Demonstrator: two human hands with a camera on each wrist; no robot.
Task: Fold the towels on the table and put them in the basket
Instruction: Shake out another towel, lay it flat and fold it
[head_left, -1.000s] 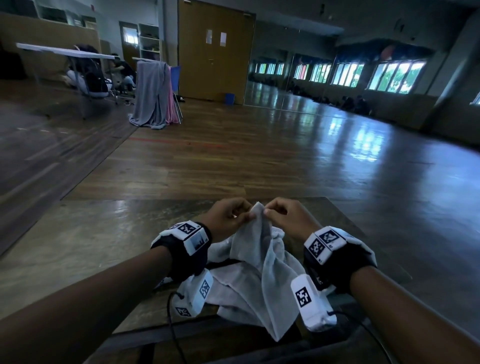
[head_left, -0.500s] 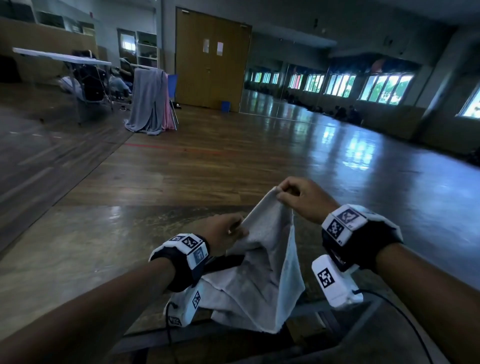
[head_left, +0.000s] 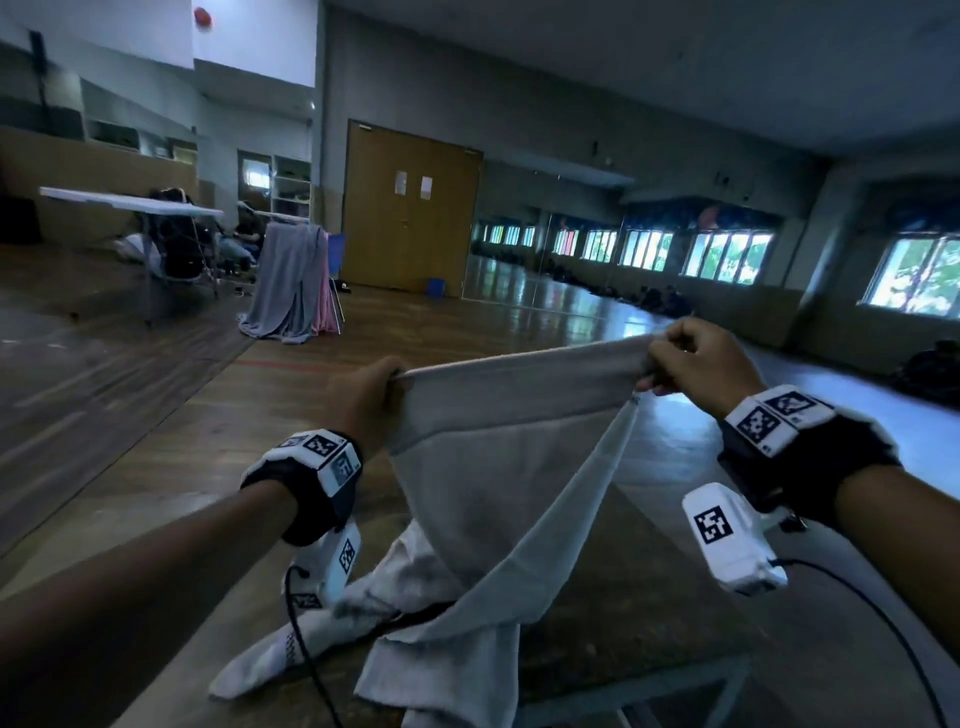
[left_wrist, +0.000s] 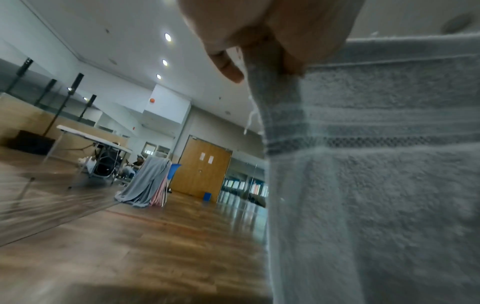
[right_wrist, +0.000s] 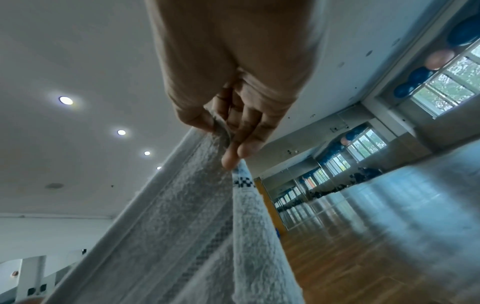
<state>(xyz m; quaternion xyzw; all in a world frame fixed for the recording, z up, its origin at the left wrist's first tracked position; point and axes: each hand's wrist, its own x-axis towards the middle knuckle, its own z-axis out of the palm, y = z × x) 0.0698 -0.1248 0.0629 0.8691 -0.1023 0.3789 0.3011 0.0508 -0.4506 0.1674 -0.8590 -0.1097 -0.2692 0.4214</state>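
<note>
Step in hand: spreading, no fold made yet. Left hand pinches one top corner of the towel; its top edge runs taut to right hand, pinching the other. Lower part drapes onto bench. Next: lay flat, fold. Basket unseen.

Between the left hand and right hand the stretched towel blocks the middle, its lower part draped onto the surface beside a second towel. Bare surface lies left of the towels.
</note>
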